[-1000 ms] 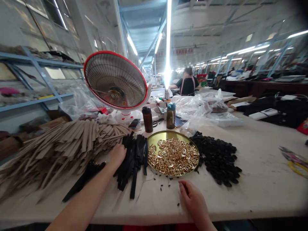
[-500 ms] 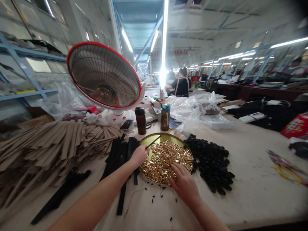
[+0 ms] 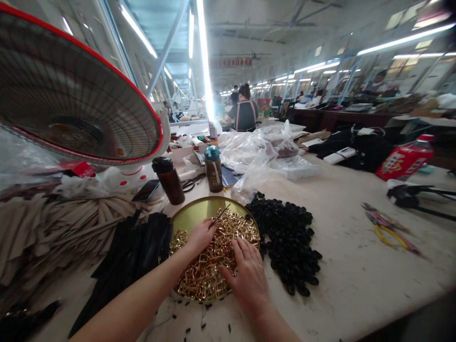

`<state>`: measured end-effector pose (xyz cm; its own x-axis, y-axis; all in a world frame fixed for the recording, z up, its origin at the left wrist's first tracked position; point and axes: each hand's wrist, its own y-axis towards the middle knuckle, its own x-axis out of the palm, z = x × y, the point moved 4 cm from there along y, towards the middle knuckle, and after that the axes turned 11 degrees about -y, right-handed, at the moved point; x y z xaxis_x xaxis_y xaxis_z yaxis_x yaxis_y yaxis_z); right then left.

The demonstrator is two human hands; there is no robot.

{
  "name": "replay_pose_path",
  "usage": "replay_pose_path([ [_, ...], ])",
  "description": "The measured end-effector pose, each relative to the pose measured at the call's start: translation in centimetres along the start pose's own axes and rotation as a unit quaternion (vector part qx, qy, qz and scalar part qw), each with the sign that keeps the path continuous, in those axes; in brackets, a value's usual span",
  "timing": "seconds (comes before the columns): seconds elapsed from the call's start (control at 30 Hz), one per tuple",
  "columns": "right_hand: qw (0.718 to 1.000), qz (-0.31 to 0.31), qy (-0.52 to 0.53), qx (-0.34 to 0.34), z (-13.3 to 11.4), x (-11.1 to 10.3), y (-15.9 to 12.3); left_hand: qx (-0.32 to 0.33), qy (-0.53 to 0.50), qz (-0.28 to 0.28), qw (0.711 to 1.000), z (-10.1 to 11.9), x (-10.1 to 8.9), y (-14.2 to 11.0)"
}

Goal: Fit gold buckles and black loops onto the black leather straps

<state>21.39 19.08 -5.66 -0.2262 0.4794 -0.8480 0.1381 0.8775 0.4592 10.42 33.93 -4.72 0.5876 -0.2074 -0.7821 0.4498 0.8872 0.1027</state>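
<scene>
A round gold-coloured tray [image 3: 188, 213] holds a heap of small shiny gold metal buckles [image 3: 203, 282]. My left hand [image 3: 200, 236] is over the middle of the tray, its fingers closed around a thin black strip [image 3: 221, 214] that points up and right. On the heap's right side lies my right hand [image 3: 249, 275], palm down, fingers stretched and thumb apart; whether a buckle sits under the fingertips is hidden. To the right of the tray spreads a pile of small black rounded pieces [image 3: 288, 237]. Flat black strips [image 3: 142, 242] lie at its left.
A large red-rimmed fan [image 3: 81, 95] looms at the left above many beige strips [image 3: 24, 228]. Behind the tray stand a dark bottle [image 3: 169, 183] and a blue-lidded bottle [image 3: 213, 173]. Pliers [image 3: 392, 235] and a red bottle [image 3: 406, 156] are on the right. A person [image 3: 245, 111] sits farther back.
The view has swung right, so the table's things sit farther left in the picture. My left hand has moved farther in over the tray with the strip. My right hand stays on the buckles.
</scene>
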Motion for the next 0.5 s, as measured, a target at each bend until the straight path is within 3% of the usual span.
replay_pose_path([
  [0.27,1.000,0.010,0.000,0.010,-0.2,0.1,-0.3,0.022,-0.010,0.018,1.000,3.6,0.0,-4.4],
  [0.4,1.000,0.025,0.003,0.013,-0.3,-0.3,-0.4,0.043,-0.016,0.028,0.999,4.2,-1.9,-6.2],
  [0.5,0.999,0.027,0.003,0.017,-0.3,-0.4,-0.4,0.022,-0.005,0.064,0.998,2.9,-3.9,-7.0],
])
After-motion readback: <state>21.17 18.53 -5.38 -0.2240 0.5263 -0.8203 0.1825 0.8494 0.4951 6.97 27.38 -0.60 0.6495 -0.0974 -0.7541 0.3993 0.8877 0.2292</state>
